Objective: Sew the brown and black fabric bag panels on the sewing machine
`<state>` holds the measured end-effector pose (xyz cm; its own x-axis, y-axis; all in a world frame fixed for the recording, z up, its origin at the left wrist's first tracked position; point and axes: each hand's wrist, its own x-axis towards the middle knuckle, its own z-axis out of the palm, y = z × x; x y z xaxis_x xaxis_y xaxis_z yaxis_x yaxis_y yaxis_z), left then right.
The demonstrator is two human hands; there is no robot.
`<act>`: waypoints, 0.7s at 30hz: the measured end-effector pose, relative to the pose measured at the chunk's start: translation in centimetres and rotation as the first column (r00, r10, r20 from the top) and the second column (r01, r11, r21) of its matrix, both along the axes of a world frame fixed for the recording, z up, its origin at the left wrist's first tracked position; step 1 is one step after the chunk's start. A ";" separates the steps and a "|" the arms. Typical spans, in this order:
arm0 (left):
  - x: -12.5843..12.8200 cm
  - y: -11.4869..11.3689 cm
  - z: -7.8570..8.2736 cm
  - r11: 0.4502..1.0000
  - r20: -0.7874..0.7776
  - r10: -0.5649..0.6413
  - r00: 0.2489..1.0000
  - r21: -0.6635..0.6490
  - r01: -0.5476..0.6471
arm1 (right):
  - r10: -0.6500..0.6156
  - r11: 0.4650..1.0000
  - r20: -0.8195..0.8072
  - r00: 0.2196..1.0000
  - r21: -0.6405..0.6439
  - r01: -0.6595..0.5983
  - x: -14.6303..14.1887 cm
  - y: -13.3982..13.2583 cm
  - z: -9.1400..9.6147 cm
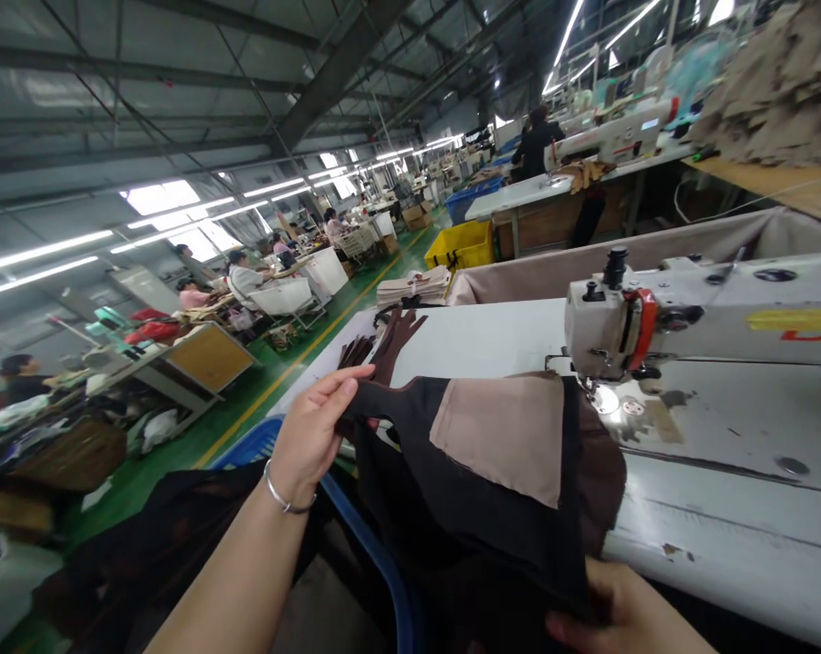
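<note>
A dark fabric piece (410, 445) with a beige fabric patch (506, 431) on it stretches between my two hands. My left hand (319, 418), with a silver bangle at the wrist, pinches its narrow strap-like left end. At the lower right corner, my right hand (621, 604) grips the cloth's edge, its fingers partly hidden by the fabric. Brown cloth shows along the right side. Just beyond that side stands a white sewing machine (710, 309), its lamp lit at the needle area. The fabric hangs in front of the table edge, close to the needle plate.
Brown fabric strips (398, 341) lie on the white sewing table (479, 336), with stacked beige cloth (414, 286) behind. A blue plastic bin (370, 536) stands below my hands. Farther off are a yellow crate (459, 245), other sewing stations and several seated people.
</note>
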<state>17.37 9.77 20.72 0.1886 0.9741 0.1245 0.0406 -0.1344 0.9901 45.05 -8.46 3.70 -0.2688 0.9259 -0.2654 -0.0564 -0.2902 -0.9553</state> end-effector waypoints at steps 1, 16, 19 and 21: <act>-0.3 0.2 0.1 0.999 0.015 0.033 0.999 -0.003 -0.033 | -0.112 0.993 0.011 0.994 0.049 0.111 0.9 -0.2 -0.4; -2.0 -1.4 0.7 0.997 -0.234 0.023 0.972 0.079 -0.004 | -0.545 0.703 0.489 0.681 0.709 0.054 4.0 1.3 -1.7; -2.5 -1.6 1.1 0.989 -0.259 0.069 0.963 0.146 -0.032 | -0.423 0.696 0.583 0.693 0.699 -0.163 3.2 1.2 -2.0; -3.3 -1.9 1.3 0.971 -0.310 0.141 0.940 0.229 -0.070 | -0.536 0.632 0.516 0.668 0.770 -0.089 3.1 0.7 -1.4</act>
